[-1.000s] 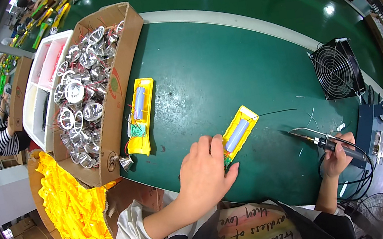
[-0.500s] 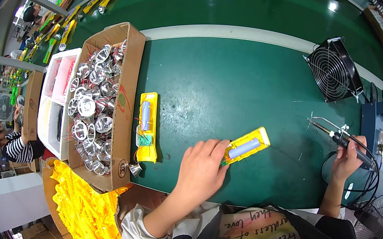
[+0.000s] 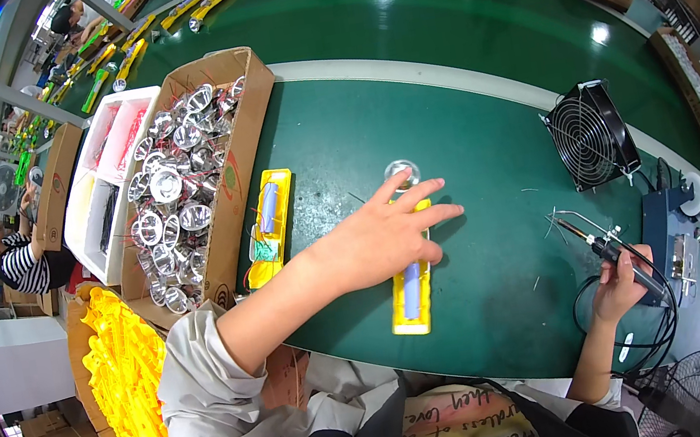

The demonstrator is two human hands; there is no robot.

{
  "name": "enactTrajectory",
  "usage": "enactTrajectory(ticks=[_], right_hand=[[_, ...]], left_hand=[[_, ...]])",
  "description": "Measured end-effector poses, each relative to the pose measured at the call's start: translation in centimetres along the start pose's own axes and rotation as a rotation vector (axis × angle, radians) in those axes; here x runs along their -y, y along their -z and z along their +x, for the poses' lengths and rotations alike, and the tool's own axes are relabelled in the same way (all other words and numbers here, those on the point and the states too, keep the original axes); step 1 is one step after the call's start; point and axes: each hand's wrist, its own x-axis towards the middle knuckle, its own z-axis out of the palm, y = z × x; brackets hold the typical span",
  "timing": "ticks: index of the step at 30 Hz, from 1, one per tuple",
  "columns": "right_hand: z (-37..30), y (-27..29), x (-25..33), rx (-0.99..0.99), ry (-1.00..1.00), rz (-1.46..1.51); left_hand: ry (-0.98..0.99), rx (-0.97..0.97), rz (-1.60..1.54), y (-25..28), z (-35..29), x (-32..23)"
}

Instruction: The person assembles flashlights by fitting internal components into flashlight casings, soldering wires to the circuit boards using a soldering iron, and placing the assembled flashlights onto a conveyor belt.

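My left hand (image 3: 385, 236) lies flat, fingers spread, over the far end of a yellow torch half-shell (image 3: 411, 298) with a blue battery cell in it, on the green table. A round silver reflector (image 3: 403, 174) sits just beyond my fingertips. My right hand (image 3: 619, 286) grips a soldering iron (image 3: 600, 247) near the table's right edge, its tip pointing up and left. A second yellow half-shell (image 3: 269, 225) with a blue cell and wires lies to the left, beside a cardboard box.
A long cardboard box (image 3: 244, 157) holds several silver reflectors. White trays (image 3: 95, 199) stand left of it, and a yellow pile of shells (image 3: 124, 382) lies below. A black fan (image 3: 589, 135) and a blue soldering station (image 3: 673, 236) stand at the right. Another person (image 3: 13, 258) sits far left.
The yellow shell under my left hand has turned from lying crosswise to lengthwise. My left hand reached farther out and spread its fingers. My right hand with the iron stayed near the right edge.
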Motion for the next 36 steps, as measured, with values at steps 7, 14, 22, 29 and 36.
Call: enactTrajectory(ticks=[7, 14, 22, 29, 36], right_hand=[[-0.2, -0.4, 0.2, -0.047, 0.006, -0.037], [-0.4, -0.3, -0.2, -0.034, 0.021, 0.01], [-0.1, 0.3, -0.6, -0.067, 0.071, -0.021], [-0.3, 0.1, -0.8, -0.053, 0.074, -0.05], [-0.4, -0.5, -1.0, -0.054, 0.057, -0.068]], left_hand=[[0.574, -0.651, -0.448, -3.0, -3.7, -2.4], [0.988, -0.435, -0.633, -4.6, -2.7, -5.9], [0.662, -0.193, -0.551, -3.3, -5.4, -5.2], [0.746, -0.401, -0.805, -3.5, -10.7, -4.5], [0.869, -0.623, -0.849, -5.5, -15.0, -8.1]])
